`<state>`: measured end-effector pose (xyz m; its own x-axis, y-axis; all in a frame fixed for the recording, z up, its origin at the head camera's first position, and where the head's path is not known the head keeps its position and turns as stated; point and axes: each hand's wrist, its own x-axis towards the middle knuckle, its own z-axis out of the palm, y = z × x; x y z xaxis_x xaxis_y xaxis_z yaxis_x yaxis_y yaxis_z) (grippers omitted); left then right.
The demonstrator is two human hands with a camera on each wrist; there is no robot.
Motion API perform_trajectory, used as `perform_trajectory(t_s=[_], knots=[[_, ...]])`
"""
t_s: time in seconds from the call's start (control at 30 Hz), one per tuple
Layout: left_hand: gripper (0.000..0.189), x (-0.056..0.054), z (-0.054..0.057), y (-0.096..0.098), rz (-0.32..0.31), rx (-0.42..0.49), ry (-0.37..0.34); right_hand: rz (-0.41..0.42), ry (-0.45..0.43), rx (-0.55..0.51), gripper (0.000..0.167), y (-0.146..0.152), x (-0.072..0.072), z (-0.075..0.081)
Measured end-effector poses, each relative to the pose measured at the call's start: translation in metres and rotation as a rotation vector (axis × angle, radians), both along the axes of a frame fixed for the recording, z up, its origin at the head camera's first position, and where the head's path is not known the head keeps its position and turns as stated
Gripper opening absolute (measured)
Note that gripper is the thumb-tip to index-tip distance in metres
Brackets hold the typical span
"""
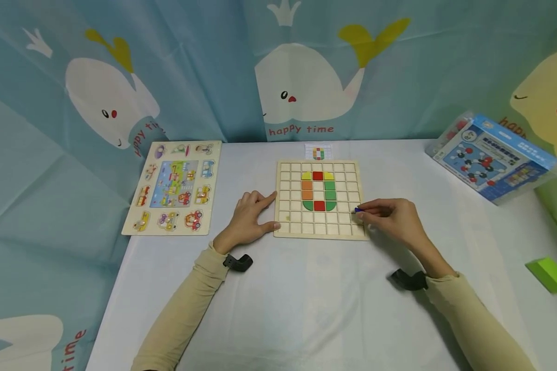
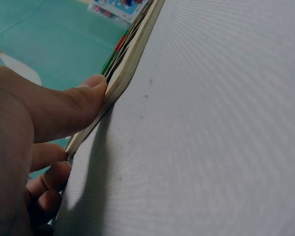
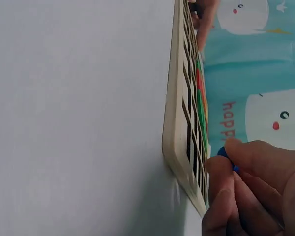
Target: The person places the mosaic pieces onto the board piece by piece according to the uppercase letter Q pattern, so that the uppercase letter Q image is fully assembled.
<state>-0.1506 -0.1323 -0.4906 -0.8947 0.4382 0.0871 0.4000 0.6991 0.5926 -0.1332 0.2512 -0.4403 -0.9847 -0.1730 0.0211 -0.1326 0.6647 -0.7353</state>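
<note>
A wooden grid board (image 1: 320, 237) lies flat on the white table. On its cells, red, yellow, orange and green tiles form a closed ring, with a red tile (image 1: 317, 176) at the top and green rounded tiles (image 1: 308, 205) at the lower corners. My left hand (image 1: 248, 219) touches the board's left edge with thumb and index finger; the other fingers are loosely bent in the left wrist view. Just at the board's right edge, my right hand (image 1: 394, 219) pinches a small blue piece (image 3: 222, 153) between thumb and fingers. Fingertips hide most of its shape.
Behind the board lies a small pattern card (image 1: 318, 151) showing a similar coloured ring. A wooden picture puzzle (image 1: 204, 226) lies at the left. To the right stand a blue molecule-set box (image 1: 494, 157) and, nearer, a green block (image 1: 550, 275). A whale-print curtain (image 1: 204, 67) hangs behind.
</note>
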Motion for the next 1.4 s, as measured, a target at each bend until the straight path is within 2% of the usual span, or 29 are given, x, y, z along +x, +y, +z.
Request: perform_trajectory(t_s=[0.17, 0.33, 0.47, 0.6, 0.83, 1.4], knots=[[0.086, 0.001, 0.0, 0.002, 0.001, -0.005, -0.012, 0.002, -0.053, -0.034, 0.026, -0.006, 0.0, -0.001], [0.085, 0.001, 0.002, 0.004, -0.004, -0.006, -0.018, 0.026, -0.058, -0.056, 0.025, -0.019, -0.001, -0.003], [0.085, 0.001, 0.003, 0.005, -0.01, -0.005, -0.025, 0.048, -0.046, -0.065, 0.025, -0.03, -0.002, -0.006], [0.085, -0.001, 0.002, 0.006, -0.015, -0.01, -0.022, 0.078, 0.004, -0.048, 0.021, -0.04, -0.002, -0.011], [0.086, -0.002, 0.0, 0.004, -0.019, -0.009, -0.02, 0.08, 0.064, -0.008, 0.013, -0.049, -0.001, -0.02], [0.085, -0.004, -0.002, -0.004, 0.013, -0.006, -0.015, 0.11, 0.048, 0.008, 0.014, -0.057, -0.007, -0.022]])
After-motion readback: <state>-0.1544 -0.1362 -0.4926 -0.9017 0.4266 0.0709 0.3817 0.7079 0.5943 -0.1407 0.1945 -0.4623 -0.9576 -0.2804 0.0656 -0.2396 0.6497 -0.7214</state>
